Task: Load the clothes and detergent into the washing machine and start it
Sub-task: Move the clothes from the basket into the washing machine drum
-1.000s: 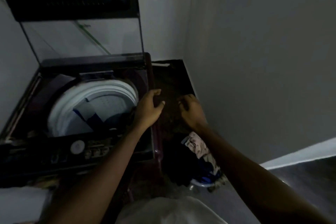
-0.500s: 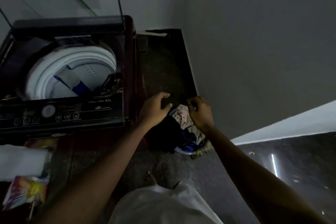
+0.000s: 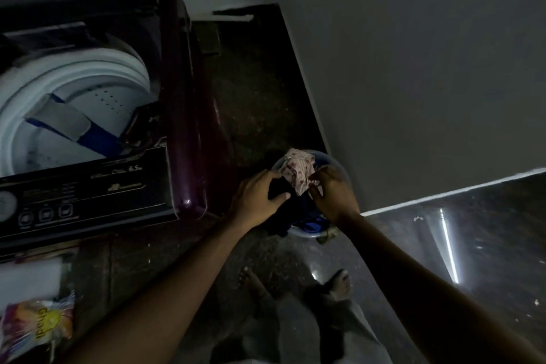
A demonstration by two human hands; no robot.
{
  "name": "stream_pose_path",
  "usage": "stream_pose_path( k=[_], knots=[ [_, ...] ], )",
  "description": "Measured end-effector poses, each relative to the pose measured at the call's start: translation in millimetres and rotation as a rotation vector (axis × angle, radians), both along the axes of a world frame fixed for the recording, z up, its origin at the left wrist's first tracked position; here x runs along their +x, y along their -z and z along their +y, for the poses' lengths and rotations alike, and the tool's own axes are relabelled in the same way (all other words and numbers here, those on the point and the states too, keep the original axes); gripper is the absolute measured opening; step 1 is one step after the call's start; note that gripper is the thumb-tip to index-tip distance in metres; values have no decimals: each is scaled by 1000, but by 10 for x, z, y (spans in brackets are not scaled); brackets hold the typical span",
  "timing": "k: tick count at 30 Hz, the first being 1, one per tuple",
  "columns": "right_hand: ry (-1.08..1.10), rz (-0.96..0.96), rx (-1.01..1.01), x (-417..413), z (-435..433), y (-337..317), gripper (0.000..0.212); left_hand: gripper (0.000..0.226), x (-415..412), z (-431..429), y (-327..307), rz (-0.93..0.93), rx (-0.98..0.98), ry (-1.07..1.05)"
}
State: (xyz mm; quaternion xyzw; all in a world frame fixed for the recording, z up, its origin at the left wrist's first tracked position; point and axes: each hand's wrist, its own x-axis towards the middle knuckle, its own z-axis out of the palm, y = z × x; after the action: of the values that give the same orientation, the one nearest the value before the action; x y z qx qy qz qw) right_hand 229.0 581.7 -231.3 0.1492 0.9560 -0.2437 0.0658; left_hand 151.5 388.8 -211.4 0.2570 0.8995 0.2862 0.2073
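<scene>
A top-load washing machine [image 3: 189, 115] stands at the left with its lid up. Its white drum [image 3: 74, 115] holds a grey and blue garment [image 3: 74, 127]. On the floor to its right sits a pale blue tub [image 3: 334, 162] piled with clothes. My left hand [image 3: 260, 201] grips a dark garment [image 3: 283, 207] at the tub's left side. My right hand [image 3: 332, 192] pinches a white floral cloth [image 3: 297, 171] on top of the pile. A colourful detergent packet [image 3: 38, 325] lies at the bottom left.
A grey wall [image 3: 413, 68] rises close behind the tub. The machine's control panel [image 3: 74, 195] faces me. A white object [image 3: 29, 278] lies below the panel. My bare feet [image 3: 339, 284] stand on the dark floor, with a bright light streak [image 3: 449, 245] at the right.
My view has tilted down and my hands have dropped from beside the machine into the tub. The left hand now grips the dark garment and the right pinches the floral cloth.
</scene>
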Motion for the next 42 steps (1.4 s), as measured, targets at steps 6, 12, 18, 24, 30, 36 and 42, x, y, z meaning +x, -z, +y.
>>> stream_pose_path(
  k=[6, 12, 18, 24, 30, 36, 42],
  knots=[
    [-80, -252, -24, -26, 122, 950, 29, 63, 67, 88, 1127, -100, -130, -5],
    [-183, -395, 19, -50, 215, 1828, 56, 61, 77, 166, 2131, -100, -210, 4],
    [-274, -353, 95, -26, 102, 2077, 41, 60, 75, 337, 2509, -106, -286, 16],
    [-238, -256, 28, -7, 174, 1385, 45, 71, 159, 439, 1939, -172, -266, -8],
    [-131, -19, -45, 116, 387, 446, 41, 78, 216, 539, 939, -216, -146, -29],
    [-36, 102, -249, 188, 471, -444, 34, 84, 156, 726, 10, -112, -127, 20],
    [7, 326, -413, 177, 465, -1241, 30, 70, 180, 817, -586, -101, -15, -86]
  ],
)
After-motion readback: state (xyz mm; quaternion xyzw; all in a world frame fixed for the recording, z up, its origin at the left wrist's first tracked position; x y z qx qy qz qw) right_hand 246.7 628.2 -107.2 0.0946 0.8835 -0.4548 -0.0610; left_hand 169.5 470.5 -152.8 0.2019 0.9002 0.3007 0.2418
